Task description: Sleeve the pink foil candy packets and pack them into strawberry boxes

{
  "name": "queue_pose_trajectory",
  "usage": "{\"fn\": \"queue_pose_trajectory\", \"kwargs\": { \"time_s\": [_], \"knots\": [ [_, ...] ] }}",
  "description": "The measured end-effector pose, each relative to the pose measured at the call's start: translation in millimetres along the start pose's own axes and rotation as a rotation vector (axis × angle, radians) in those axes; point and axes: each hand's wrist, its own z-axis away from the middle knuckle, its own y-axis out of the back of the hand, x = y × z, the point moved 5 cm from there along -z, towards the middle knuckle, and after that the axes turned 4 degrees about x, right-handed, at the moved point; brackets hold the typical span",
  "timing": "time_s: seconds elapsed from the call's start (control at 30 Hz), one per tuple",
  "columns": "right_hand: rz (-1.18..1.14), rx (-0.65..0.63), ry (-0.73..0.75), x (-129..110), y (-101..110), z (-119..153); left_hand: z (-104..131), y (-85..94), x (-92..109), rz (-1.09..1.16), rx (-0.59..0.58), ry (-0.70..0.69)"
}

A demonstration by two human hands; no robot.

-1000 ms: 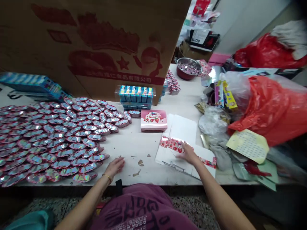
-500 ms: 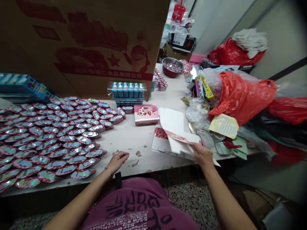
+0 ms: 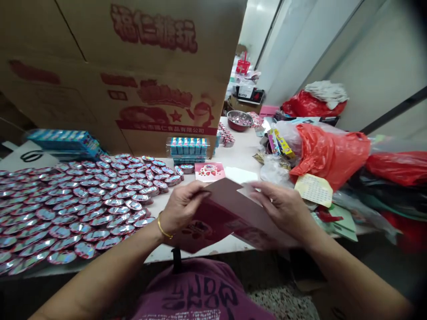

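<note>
Both hands hold a pink printed cardboard box blank (image 3: 213,218) in front of my body, tilted and partly folded, with its printed side towards me. My left hand (image 3: 183,205) pinches its upper left edge between thumb and fingers. At the upper right flap, my right hand (image 3: 283,209) is closed on the card, slightly blurred. Behind the blank lies a small pink box with strawberries (image 3: 209,172). White card (image 3: 240,174) shows just right of that box. Many oval foil-topped packs (image 3: 100,204) cover the table to the left of my left hand.
A tall brown carton (image 3: 160,98) stands at the back. Blue packs in a clear tray (image 3: 188,149) sit before it, with a blue display box (image 3: 65,141) further left. A metal bowl (image 3: 239,120) is behind. Red plastic bags (image 3: 333,151) and a yellowish card (image 3: 313,189) crowd the right.
My right hand has lifted the card blank from the table's right side and brought it to the middle. My left hand, free before, has risen and taken its left edge. The view has tilted up.
</note>
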Motion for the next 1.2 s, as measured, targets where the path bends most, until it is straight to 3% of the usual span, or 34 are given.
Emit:
{"fn": "queue_pose_trajectory", "kwargs": {
  "time_s": [0.1,0.23,0.37,0.47,0.63,0.7,0.8,0.93,1.03,1.13,1.2],
  "knots": [
    [0.165,0.275,0.083,-17,4,4,16,25.4,-9,0.137,0.148,0.183],
    [0.138,0.360,0.058,-19,-26,10,40,48.6,-18,0.241,0.334,0.338],
    [0.048,0.477,-0.068,-13,-56,6,62,55.2,-28,0.310,0.475,0.417],
    [-0.060,0.563,-0.126,-18,-67,5,74,57.8,-32,0.398,0.567,0.444],
    [-0.310,0.534,-0.152,-31,-91,12,90,57.6,-36,0.551,0.689,0.470],
    [-0.440,0.516,-0.237,-24,-100,14,97,52.8,-37,0.524,0.641,0.471],
    [-0.624,0.491,-0.322,-8,-106,8,103,46.9,-28,0.266,0.425,0.367],
    [-0.855,0.493,-0.347,4,-100,-7,98,40.5,10,-0.258,0.007,-0.090],
    [-0.980,0.517,-0.324,3,-101,-15,96,36.5,32,-0.460,-0.224,-0.425],
    [-1.003,0.502,-0.281,0,-105,-20,93,34.2,37,-0.572,-0.372,-0.546],
    [-0.998,0.481,-0.270,-1,-109,-22,91,33.5,38,-0.630,-0.397,-0.563]
  ]
}}
